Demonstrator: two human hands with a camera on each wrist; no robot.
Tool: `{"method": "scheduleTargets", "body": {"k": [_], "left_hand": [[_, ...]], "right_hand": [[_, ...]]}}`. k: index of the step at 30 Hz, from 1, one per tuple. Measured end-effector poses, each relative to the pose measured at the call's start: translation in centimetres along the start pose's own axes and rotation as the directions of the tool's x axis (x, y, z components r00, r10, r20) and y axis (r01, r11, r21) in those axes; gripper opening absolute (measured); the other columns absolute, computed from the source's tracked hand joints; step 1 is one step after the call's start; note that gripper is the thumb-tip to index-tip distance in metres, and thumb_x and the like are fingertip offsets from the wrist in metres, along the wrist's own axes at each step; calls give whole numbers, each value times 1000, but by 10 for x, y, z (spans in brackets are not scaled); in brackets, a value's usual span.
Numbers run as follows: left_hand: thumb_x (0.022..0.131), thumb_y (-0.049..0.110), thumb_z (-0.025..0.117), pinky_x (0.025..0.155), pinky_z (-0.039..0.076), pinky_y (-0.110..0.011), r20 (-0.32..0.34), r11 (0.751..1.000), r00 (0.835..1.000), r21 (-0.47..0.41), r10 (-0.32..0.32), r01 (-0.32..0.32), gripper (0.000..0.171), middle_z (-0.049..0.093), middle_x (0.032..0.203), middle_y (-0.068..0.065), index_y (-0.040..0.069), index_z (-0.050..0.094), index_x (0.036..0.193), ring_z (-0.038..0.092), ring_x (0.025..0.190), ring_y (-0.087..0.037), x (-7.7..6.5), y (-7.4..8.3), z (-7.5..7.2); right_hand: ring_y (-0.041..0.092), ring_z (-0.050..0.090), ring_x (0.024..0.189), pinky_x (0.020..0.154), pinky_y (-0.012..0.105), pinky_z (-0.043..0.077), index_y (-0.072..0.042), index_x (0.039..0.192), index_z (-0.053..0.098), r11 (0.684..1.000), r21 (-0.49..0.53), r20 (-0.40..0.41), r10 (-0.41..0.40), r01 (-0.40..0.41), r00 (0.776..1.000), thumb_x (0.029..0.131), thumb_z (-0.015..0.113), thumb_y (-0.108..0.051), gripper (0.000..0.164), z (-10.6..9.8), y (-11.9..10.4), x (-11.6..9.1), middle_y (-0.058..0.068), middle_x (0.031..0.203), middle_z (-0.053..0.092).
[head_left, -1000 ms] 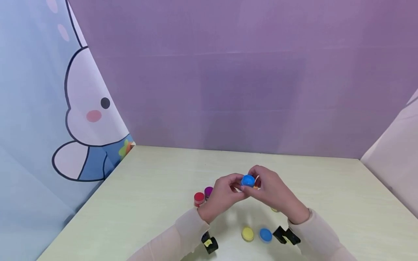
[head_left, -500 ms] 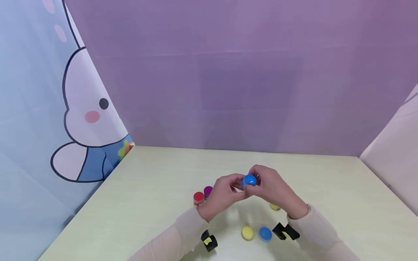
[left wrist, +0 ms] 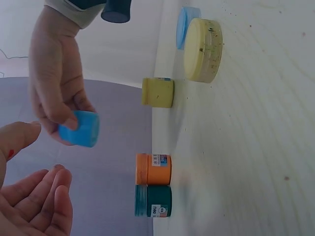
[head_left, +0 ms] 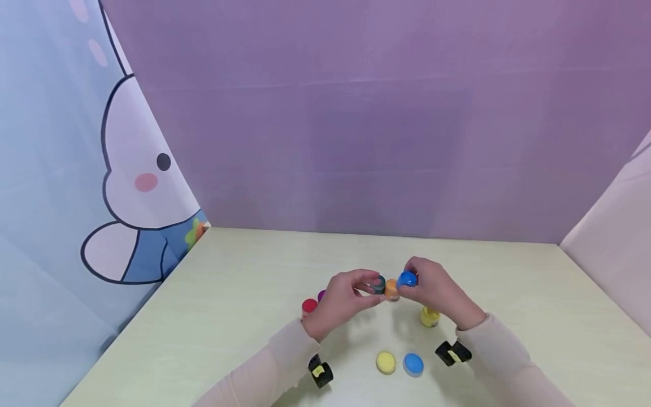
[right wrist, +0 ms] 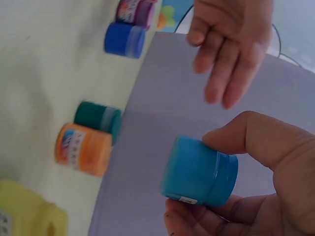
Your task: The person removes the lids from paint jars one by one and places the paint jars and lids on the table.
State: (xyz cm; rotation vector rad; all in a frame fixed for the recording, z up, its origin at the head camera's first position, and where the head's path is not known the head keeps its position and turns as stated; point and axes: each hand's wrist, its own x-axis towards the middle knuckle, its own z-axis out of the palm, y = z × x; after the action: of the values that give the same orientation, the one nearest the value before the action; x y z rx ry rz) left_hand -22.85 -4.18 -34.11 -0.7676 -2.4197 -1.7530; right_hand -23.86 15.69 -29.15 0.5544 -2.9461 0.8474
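My right hand pinches a light blue paint jar between thumb and fingers, above the table. Its glossy blue top faces up toward the head camera. To its left, my left hand is raised with nothing in it, fingers relaxed and apart from the thumb. Beyond the left fingertips stand a dark green jar and an orange jar, side by side. A yellow jar stands below the right hand. Nearer the front lie a yellow lid and a blue lid.
A red jar and a partly hidden purple jar stand left of the left hand. The right wrist view also shows a dark blue jar near the purple one. A purple backdrop rises behind the table.
My right hand has moved right with the blue jar, away from the left hand, whose fingers were at the jar before. The green, orange and yellow jars now show more fully.
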Motion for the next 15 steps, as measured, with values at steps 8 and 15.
{"method": "scheduleTargets", "body": {"k": [8, 15], "left_hand": [[77, 24, 72, 70, 49, -24, -14, 999, 999, 5, -46, 46, 39, 64, 103, -3, 12, 61, 112, 59, 79, -3, 0, -2, -2], [77, 26, 72, 68, 49, -25, -19, 998, 998, -7, -57, 57, 35, 64, 100, 5, 18, 62, 110, 59, 79, -3, 0, -3, -4]], "right_hand": [[18, 48, 66, 60, 31, 47, -1, 87, 52, 995, -45, 54, 93, -91, 994, 75, 69, -14, 24, 8, 22, 9, 5, 76, 53], [18, 47, 66, 58, 29, 46, -1, 88, 52, 984, -66, 111, 171, -164, 979, 76, 68, -13, 24, 17, 34, 16, 5, 75, 52]]}}
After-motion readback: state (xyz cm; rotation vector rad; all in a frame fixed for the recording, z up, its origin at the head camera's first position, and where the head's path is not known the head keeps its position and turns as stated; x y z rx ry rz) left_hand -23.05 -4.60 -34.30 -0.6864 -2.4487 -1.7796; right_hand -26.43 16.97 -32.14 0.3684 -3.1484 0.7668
